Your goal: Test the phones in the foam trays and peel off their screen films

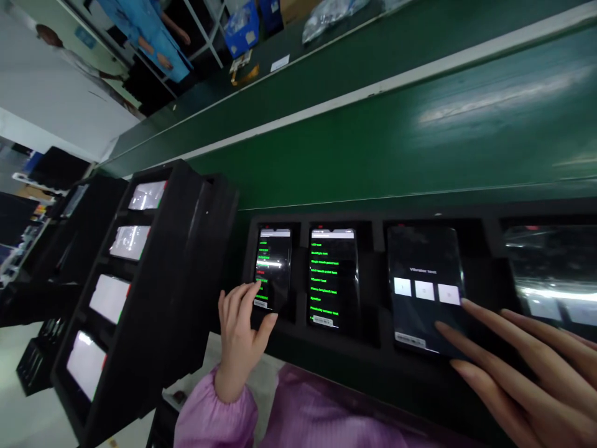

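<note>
Several smartphones lie face up in a black tray [298, 286] with separate slots. My left hand [242, 320] is at the leftmost phone [275, 267], its index fingertip over the lower part of a screen with a green and red list. The second phone [332, 277] shows a green list of tests. A third phone [424, 249] reads "Vibrator test" above three white squares. Over its lower right hovers my right hand [527, 354], fingers spread, one fingertip beside the rightmost square. At the right edge lies another phone [555, 267] with a dark, reflecting screen. Neither hand holds anything.
Left of the tray stands a black rack [172, 249] with several lit white phone screens [112, 297]. Behind runs a green conveyor belt [373, 143] with a pale rail. A blue bin [242, 28] and clear plastic bags [329, 15] are farther back, near a person in blue [149, 37].
</note>
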{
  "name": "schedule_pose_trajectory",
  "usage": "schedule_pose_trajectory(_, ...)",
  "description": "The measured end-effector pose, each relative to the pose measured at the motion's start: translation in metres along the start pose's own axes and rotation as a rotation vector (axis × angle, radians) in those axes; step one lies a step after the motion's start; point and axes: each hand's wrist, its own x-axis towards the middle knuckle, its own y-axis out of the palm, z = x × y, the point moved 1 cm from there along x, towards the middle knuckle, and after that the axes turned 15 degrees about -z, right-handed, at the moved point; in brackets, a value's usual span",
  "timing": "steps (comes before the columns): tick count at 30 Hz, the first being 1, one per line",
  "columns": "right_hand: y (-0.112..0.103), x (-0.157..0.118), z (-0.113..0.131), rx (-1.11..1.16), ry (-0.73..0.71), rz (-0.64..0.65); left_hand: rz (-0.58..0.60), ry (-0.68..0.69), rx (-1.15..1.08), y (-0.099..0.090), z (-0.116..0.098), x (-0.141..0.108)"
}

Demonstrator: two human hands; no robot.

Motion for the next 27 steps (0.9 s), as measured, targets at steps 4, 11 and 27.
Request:
schedule_pose_trajectory(4,-0.004,0.003,0.000,-0.040,-0.125,-0.007,0.071,0.108,-0.013,-0.006,0.008,-0.010)
schedule_pose_trajectory(11,0.003,0.049,0.047,-0.071,-0.222,0.022,0.077,0.150,-0.077,0.000,0.020,-0.023)
schedule_pose_trajectory(27,-0.012,0.061,0.047,-0.165,-0.119,-0.002,0.046,0.144,-0.168,0.011,0.031,-0.035)
